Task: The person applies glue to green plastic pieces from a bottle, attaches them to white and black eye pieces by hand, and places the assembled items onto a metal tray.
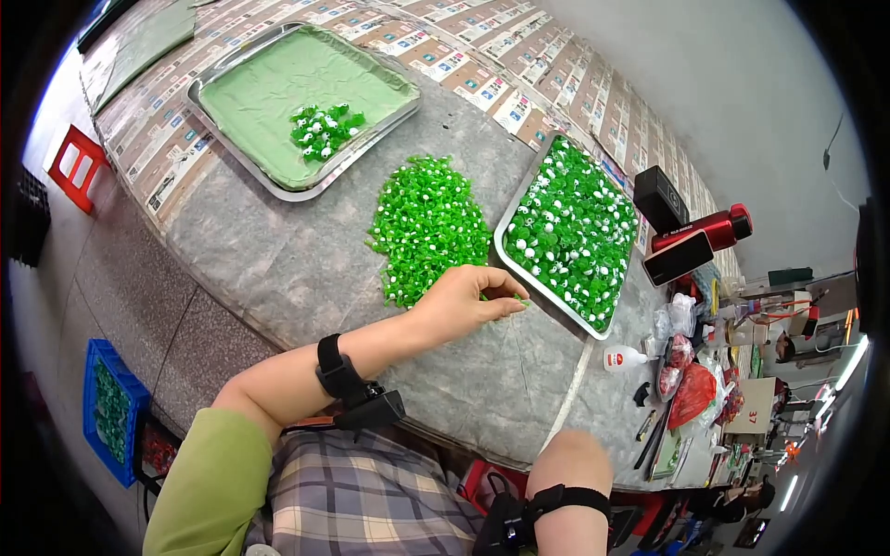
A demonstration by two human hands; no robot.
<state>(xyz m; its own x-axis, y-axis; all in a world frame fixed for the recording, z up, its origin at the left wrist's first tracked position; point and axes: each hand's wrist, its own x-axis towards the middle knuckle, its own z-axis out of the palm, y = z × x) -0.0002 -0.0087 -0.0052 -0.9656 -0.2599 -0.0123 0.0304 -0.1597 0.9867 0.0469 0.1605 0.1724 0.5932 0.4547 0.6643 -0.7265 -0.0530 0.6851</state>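
Observation:
My left hand (473, 301) is closed, thumb and fingertips pinching a small green piece (521, 297) whose exact kind is too small to make out. It hovers over the grey table covering, between a loose heap of small bright green plastic pieces (431, 222) and a metal tray (547, 310). That tray is filled with green pieces bearing white balls marked with dark dots, like eyeballs (570, 232). My right arm (575, 459), with a black strap round it, shows at the lower edge; its hand is not visible.
A second metal tray (306, 193), lined with pale green, holds a small cluster of eyeball pieces (324, 130). At right are a red cylindrical device (714, 227), a black box (660, 197), a white bottle (624, 358) and a red bag (693, 394). A blue crate (139, 408) stands lower left.

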